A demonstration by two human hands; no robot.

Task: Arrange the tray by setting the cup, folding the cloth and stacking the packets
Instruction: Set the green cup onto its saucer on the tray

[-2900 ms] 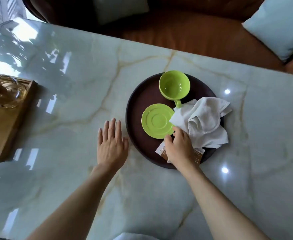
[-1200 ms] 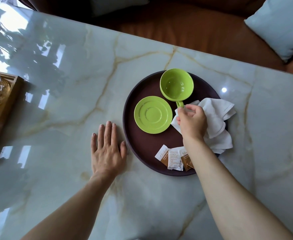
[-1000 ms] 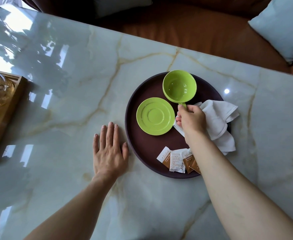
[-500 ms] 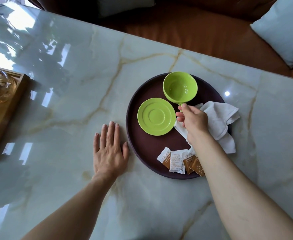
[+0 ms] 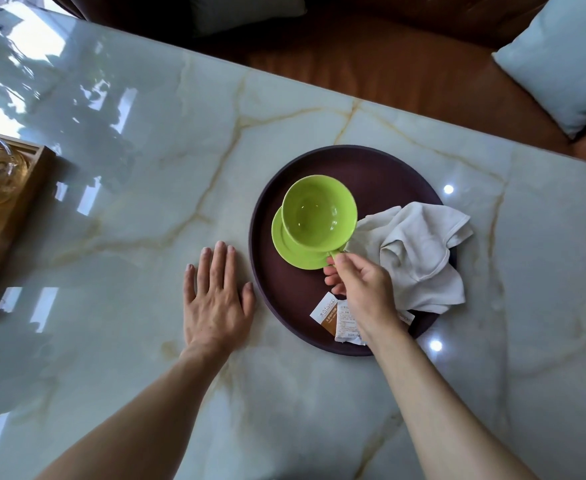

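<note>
cup: the green cup [image 5: 319,214] now hangs over the saucer [image 5: 289,252], where half a second ago it sat alone at the far side of the tray with its handle toward the cloth. it looks tilted toward the camera, and i cannot tell whether its base is already touching the saucer or just above it.
right hand: the right hand [image 5: 364,292] pinches the cup's small handle between thumb and fingertips, the other fingers curled beneath. it has carried the cup toward the near left, off its old spot.
saucer: in much the same place as before, left of centre on the tray, now mostly covered by the cup, with only its near and left rim showing.
cloth: the white cloth [image 5: 419,251] lies crumpled on the right side of the tray, spilling over the rim, not yet folded and unchanged in shape.
packets: the packets [image 5: 336,318] lie loosely overlapped at the near edge of the tray, partly hidden under the right wrist, not yet stacked.
tray: the dark round tray [image 5: 381,168] has not shifted on the marble table [image 5: 146,168].
left hand: the left hand [image 5: 215,299] rests flat on the table, fingers straight, just beside the tray's left rim, as it did before.
meaning: judged from this, the cup step is nearly finished; it needs lowering level onto the saucer's centre and letting go, then cloth and packets remain.
</note>
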